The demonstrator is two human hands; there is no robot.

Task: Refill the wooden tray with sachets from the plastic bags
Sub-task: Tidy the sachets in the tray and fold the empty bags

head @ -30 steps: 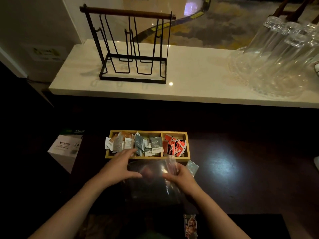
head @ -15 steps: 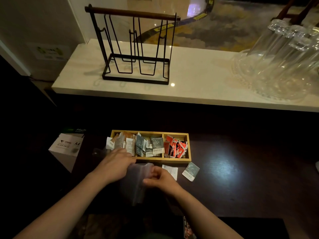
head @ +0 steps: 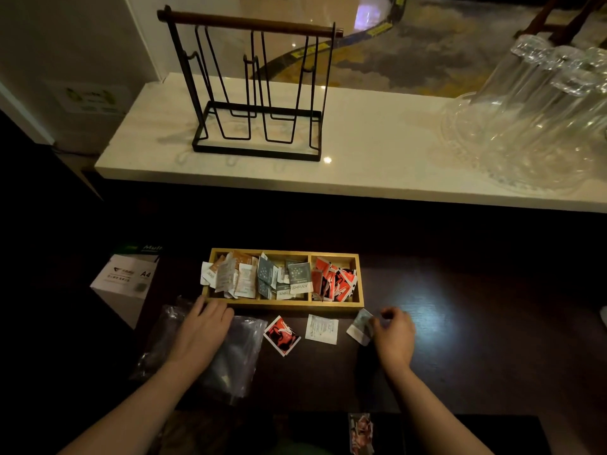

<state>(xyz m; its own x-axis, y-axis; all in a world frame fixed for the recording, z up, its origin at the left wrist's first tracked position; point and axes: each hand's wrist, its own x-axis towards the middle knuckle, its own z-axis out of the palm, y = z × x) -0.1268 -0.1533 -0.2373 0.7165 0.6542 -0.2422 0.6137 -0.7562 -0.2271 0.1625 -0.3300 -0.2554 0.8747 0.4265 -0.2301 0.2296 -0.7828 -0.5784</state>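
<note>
Our left hand [head: 200,336] lies spread flat on crinkled clear plastic bags [head: 210,353]; our right hand [head: 394,336] pinches a grey sachet [head: 361,326] beside the rectangular wooden tray [head: 328,305]; two flat square sachets [head: 320,329] lie between.

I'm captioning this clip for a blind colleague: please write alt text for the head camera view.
A person's right hand pinches a grey-and-white sachet on a dark table while the left hand rests on a clear plastic bag. A red sachet and a white sachet lie in front of a partly filled, divided wooden tray.
</note>
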